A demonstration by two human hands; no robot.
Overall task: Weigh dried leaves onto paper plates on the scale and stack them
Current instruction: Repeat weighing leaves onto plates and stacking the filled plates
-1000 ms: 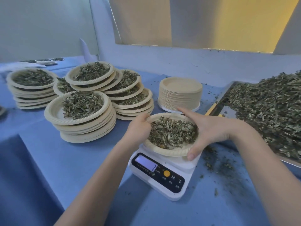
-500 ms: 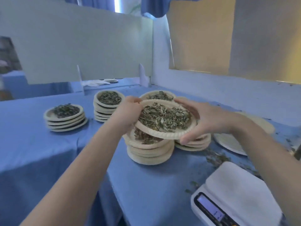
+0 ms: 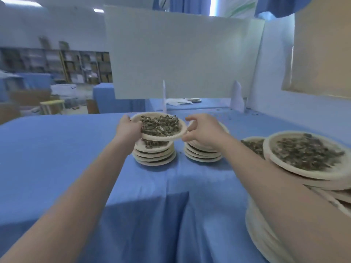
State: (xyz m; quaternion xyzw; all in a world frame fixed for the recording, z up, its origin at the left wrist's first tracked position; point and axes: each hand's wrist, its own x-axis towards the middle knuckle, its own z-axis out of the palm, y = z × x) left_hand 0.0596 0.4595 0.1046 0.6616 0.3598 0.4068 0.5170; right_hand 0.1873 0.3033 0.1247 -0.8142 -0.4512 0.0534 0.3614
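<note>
Your left hand (image 3: 127, 128) grips the left rim of a paper plate (image 3: 161, 137) heaped w/ dried leaves (image 3: 160, 125). Your right hand (image 3: 202, 130) pinches its right rim btwn thumb and fingers. The plate sits tilted atop a stack of filled plates (image 3: 154, 155) on the blue tablecloth (image 3: 57, 158). A second stack (image 3: 202, 154) stands just beside it, under your right hand. Near your right forearm, another tall stack (image 3: 303, 158) holds a leaf-filled plate on top.
</note>
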